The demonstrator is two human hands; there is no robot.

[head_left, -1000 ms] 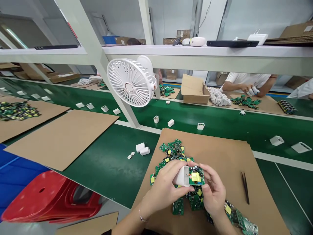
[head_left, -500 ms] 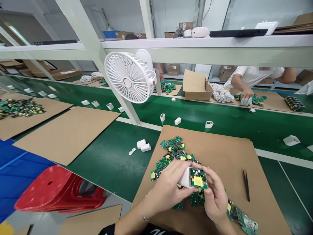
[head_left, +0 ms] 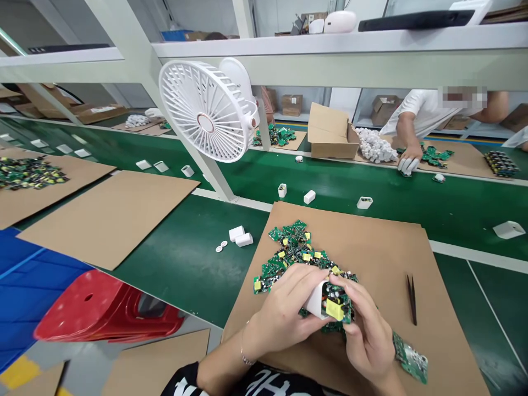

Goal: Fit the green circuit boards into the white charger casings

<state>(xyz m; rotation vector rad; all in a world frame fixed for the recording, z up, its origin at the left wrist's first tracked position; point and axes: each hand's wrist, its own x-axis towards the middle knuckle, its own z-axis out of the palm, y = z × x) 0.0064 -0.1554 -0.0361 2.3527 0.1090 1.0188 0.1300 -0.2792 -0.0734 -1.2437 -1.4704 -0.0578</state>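
My left hand [head_left: 291,302] is closed around a white plastic housing [head_left: 315,301], whose open end faces right. Between the fingertips of my right hand [head_left: 367,327] is a green circuit board [head_left: 347,309] with a yellow component. The board sits at the housing's mouth, partly inside; how deep it reaches is hidden. Behind and under my hands, a pile of circuit boards [head_left: 293,247] lies on a cardboard sheet [head_left: 371,247]. A loose circuit board [head_left: 414,363] rests right of my right hand, and black tweezers [head_left: 411,300] lie farther right.
Two white housings [head_left: 243,239] and small white discs [head_left: 221,246] lie left of the cardboard. Several housings stand on the green conveyor belt [head_left: 247,176]. A white fan [head_left: 206,118] hangs on the frame. Across the belt, a person's gloved hand [head_left: 408,165] is near boards. A red stool [head_left: 94,308] stands lower left.
My view has tilted down slightly. The board at the housing's mouth has turned a little in my right fingers. Housings on the belt have shifted right; the co-worker's hand has moved toward the belt.
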